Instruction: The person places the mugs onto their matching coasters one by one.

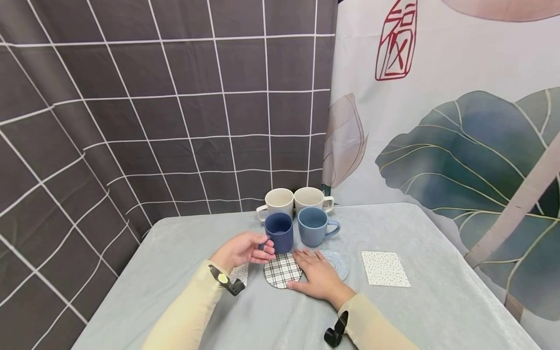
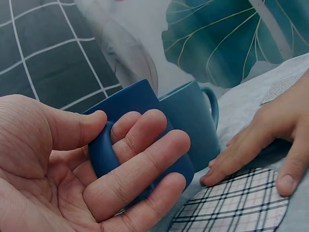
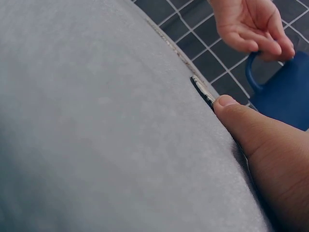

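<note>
Left hand (image 1: 245, 251) holds navy mug (image 1: 281, 234); right hand (image 1: 320, 278) touches plaid coaster (image 1: 281, 271).

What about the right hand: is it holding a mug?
No, the head view shows the right hand spread palm down, touching the plaid coaster, with no mug in it.

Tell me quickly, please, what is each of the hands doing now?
Left hand: holding the dark blue mug by its handle.
Right hand: open, resting on the round plaid coaster.
</note>
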A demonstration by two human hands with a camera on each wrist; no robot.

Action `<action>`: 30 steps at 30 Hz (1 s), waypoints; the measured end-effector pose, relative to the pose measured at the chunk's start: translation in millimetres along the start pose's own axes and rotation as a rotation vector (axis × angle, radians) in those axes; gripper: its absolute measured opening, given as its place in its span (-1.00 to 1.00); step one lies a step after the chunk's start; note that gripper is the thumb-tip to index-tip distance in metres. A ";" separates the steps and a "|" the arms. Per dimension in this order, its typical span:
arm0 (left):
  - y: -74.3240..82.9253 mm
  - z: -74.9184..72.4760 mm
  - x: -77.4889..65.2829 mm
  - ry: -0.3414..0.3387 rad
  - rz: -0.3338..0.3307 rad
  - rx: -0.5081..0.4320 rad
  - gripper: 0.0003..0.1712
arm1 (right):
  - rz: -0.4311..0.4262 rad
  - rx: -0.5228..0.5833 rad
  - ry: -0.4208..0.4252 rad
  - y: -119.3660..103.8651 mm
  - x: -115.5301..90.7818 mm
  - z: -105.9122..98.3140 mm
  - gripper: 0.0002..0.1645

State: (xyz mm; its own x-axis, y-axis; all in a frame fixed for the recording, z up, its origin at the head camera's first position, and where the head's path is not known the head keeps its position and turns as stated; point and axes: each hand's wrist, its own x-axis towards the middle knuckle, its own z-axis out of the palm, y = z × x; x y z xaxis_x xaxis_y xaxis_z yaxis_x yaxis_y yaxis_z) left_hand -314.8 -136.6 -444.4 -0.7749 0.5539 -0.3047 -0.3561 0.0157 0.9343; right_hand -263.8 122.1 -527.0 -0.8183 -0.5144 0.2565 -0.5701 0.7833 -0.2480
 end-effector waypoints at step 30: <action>-31.4 7.4 -31.5 -0.128 -0.016 -0.036 -0.66 | 0.031 0.006 -0.017 0.0 -0.1 -0.3 0.12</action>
State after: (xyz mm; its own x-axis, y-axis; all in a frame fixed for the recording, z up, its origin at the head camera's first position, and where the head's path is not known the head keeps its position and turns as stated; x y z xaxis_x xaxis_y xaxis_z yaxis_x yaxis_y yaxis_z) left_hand -275.3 -148.3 -462.8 -0.6969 0.6554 -0.2911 -0.3883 -0.0037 0.9215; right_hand -263.8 122.2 -526.8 -0.8367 -0.4956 0.2329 -0.5448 0.7967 -0.2617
